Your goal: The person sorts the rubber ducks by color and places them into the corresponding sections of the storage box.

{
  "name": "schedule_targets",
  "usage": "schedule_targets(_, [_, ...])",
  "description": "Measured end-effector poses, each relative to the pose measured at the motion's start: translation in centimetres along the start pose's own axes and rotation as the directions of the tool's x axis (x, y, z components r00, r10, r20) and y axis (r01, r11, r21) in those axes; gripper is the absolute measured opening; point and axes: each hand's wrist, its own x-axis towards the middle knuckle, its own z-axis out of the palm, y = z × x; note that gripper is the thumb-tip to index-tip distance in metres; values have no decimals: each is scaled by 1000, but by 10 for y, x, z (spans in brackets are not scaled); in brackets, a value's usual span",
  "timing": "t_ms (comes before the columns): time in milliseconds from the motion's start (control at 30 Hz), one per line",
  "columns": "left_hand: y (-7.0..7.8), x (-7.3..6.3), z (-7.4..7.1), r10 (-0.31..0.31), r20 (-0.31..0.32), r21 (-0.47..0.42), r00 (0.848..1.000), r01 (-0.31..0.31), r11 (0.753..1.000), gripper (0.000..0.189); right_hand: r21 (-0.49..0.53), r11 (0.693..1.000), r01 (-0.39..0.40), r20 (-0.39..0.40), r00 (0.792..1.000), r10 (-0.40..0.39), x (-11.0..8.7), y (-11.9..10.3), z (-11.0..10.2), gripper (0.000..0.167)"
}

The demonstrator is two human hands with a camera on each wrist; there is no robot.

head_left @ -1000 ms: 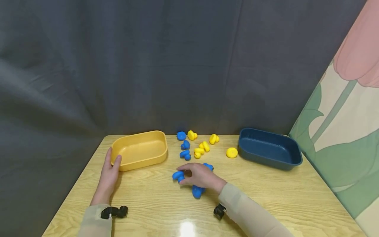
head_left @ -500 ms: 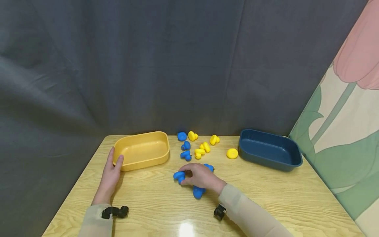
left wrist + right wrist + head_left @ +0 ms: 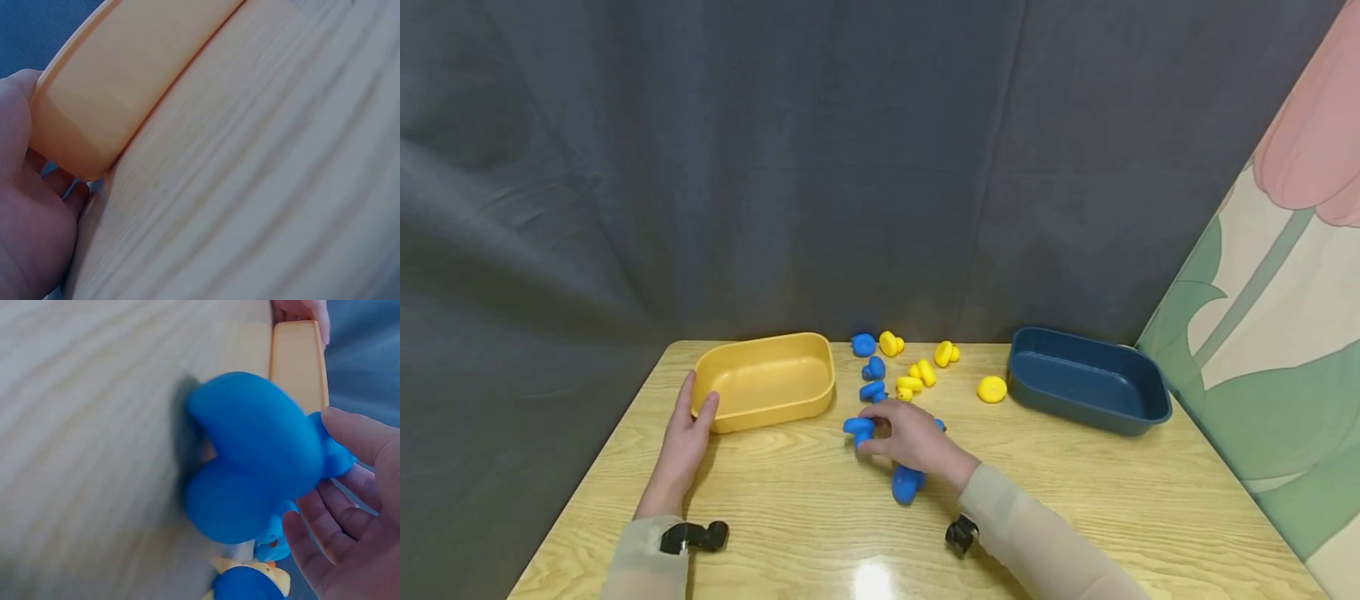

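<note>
In the head view my right hand (image 3: 917, 437) pinches a blue rubber duck (image 3: 854, 427) between thumb and fingers, close over the table. This duck (image 3: 337, 455) also shows in the right wrist view, partly behind a larger-looking blue duck (image 3: 250, 437) near the camera. Another blue duck (image 3: 906, 485) lies below the right hand, and one more is mostly hidden behind it. My left hand (image 3: 688, 437) grips the near left corner of a yellow basin (image 3: 763, 414), thumb on the near side. In the left wrist view, fingers curl round that corner.
Several yellow ducks (image 3: 927, 372) and blue ducks (image 3: 874, 368) lie scattered at the table's back middle. A round yellow base (image 3: 992, 389) faces up beside a dark blue basin (image 3: 1082, 408) at the right. A dark curtain (image 3: 850, 167) hangs behind the table (image 3: 790, 517).
My right hand has moved slightly away from me, toward the back of the table, carrying the blue duck. The left hand keeps its grip on the yellow basin.
</note>
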Motion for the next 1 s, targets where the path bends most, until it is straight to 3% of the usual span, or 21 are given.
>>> schedule_targets(333, [-2,2,1,7,2,7,1000,-7,1000,87,75,997,6,-158,987,6,19,-14,-12,33])
schedule_targets(667, [-2,1,-1,33,-16,15,999,-33,999,87,68,997,32,-191,981,-18,53,-26,-16,33])
schedule_targets(1000, [-3,-1,-2,29,-14,20,999,-29,999,88,30,999,34,-193,981,-28,79,-34,-5,34])
